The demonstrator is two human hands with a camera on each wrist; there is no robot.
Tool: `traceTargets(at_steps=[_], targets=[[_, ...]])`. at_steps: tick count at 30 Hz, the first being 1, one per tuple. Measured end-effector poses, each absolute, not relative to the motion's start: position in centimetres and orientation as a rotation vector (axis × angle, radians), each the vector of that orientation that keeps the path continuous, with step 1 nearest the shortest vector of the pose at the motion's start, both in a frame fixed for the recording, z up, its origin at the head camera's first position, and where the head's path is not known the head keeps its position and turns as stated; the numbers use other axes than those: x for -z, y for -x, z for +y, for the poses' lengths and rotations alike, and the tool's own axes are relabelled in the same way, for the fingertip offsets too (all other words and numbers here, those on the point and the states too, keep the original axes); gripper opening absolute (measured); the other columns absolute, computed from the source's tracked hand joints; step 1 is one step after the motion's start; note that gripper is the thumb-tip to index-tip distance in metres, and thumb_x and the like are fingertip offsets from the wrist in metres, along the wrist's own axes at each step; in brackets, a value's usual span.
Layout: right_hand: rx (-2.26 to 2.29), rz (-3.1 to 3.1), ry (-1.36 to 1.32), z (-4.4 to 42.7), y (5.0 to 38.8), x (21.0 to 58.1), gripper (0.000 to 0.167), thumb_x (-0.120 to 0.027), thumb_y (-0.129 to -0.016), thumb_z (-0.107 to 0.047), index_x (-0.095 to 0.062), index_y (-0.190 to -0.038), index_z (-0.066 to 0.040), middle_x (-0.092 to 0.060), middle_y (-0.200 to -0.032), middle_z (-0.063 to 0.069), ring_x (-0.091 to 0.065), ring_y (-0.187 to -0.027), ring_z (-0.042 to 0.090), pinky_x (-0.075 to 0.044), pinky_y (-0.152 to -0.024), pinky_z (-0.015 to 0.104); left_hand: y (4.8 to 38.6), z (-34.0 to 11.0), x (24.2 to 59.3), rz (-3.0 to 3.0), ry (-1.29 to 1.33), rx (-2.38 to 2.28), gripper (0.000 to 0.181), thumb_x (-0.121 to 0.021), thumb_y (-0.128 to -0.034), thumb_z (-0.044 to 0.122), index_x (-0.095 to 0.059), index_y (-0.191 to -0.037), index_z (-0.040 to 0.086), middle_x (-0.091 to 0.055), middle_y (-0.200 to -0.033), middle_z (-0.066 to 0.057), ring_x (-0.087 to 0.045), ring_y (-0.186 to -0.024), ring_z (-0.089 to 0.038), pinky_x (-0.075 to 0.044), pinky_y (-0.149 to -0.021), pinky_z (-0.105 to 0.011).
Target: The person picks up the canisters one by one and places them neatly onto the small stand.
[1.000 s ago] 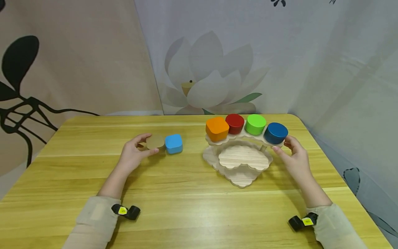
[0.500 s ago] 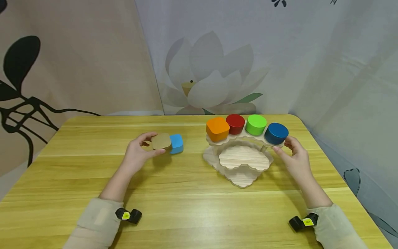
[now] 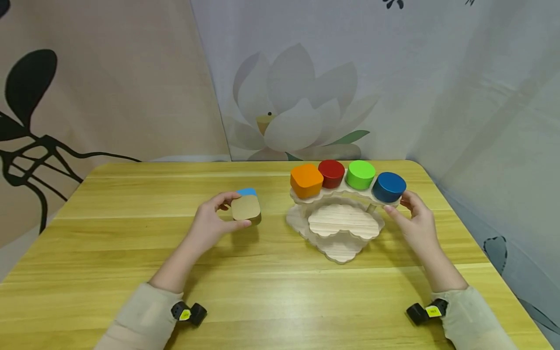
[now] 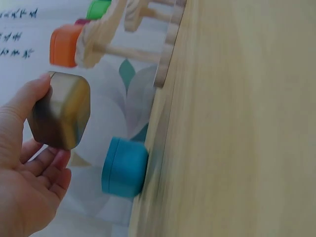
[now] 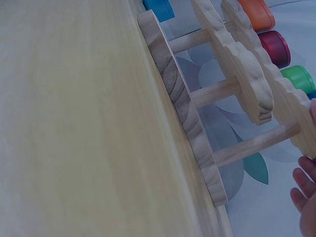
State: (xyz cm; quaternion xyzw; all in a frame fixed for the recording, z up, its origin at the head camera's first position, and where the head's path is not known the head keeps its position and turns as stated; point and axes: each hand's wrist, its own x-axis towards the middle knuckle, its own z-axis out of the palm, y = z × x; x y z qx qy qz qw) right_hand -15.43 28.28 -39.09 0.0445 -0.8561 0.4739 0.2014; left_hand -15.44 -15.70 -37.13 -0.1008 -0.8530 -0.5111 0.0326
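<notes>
The yellow label (image 3: pixel 185 315) on the person's left wrist camera (image 3: pixel 199 315) bears marks too small to read (its twin on the right is no clearer). The left hand (image 3: pixel 211 223) grips a gold block (image 3: pixel 246 207), thumb and fingers spread to its width, raised off the table (image 3: pixel 280 301) near a light blue block (image 4: pixel 126 168). The right hand (image 3: pixel 415 223) pinches the upper shelf (image 5: pixel 286 103) of a wooden stand (image 3: pixel 343 221), just beside a dark blue block (image 3: pixel 389 187).
</notes>
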Motion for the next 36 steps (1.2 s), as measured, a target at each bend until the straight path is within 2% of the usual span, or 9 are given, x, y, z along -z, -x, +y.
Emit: traceTargets(at_steps=[9,17,26,31,36], targets=[[-1.326,-2.397,-0.113,28.2,15.5,39.1,0.048,-0.067,-0.09,-0.01,-0.05,-0.134,0.003,-0.053,-0.126,0.011,-0.045,-0.11,0.003,-0.035,-0.099,0.024,14.3,-13.5,37.5,-2.56,0.433,1.648,0.061,-0.09,-0.0663,0.024,-0.062,-0.119,0.012,-0.058,-0.105,-0.004,-0.049,-0.101,-0.029,-0.043,-0.085,-0.048],[-1.332,-2.394,-0.111,28.1,15.4,38.9,0.048,-0.067,-0.09,-0.009,-0.05,-0.133,0.004,-0.053,-0.124,0.006,-0.044,-0.109,0.001,-0.036,-0.098,0.024,13.4,-11.4,37.4,-2.542,0.477,1.655,0.063,-0.089,-0.0669,0.021,-0.062,-0.123,0.009,-0.061,-0.11,-0.003,-0.05,-0.101,-0.023,-0.042,-0.088,-0.043],[-1.332,-2.398,-0.099,28.3,15.4,39.0,0.047,-0.065,-0.091,-0.008,-0.049,-0.133,0.006,-0.053,-0.124,0.003,-0.043,-0.108,0.0,-0.035,-0.101,0.031,12.7,-8.8,37.2,-2.48,0.623,1.687,0.063,-0.09,-0.0652,0.02,-0.063,-0.121,0.005,-0.063,-0.113,0.002,-0.053,-0.102,-0.016,-0.044,-0.088,-0.048],[-1.338,-2.395,-0.106,28.2,15.4,39.0,0.047,-0.066,-0.091,-0.008,-0.049,-0.133,0.006,-0.053,-0.124,0.001,-0.044,-0.108,0.001,-0.035,-0.1,0.028,12.6,-7.4,37.1,-2.455,0.678,1.693,0.061,-0.091,-0.0639,0.02,-0.066,-0.119,0.009,-0.063,-0.112,0.007,-0.053,-0.1,-0.011,-0.045,-0.087,-0.044],[-1.345,-2.382,-0.097,28.1,15.3,39.0,0.048,-0.068,-0.09,-0.009,-0.05,-0.132,0.006,-0.054,-0.125,0.009,-0.044,-0.109,0.001,-0.036,-0.099,0.031,12.3,-5.8,36.7,-2.458,0.696,1.708,0.063,-0.091,-0.0633,0.019,-0.066,-0.12,0.01,-0.062,-0.114,0.008,-0.053,-0.1,-0.01,-0.046,-0.086,-0.037]])
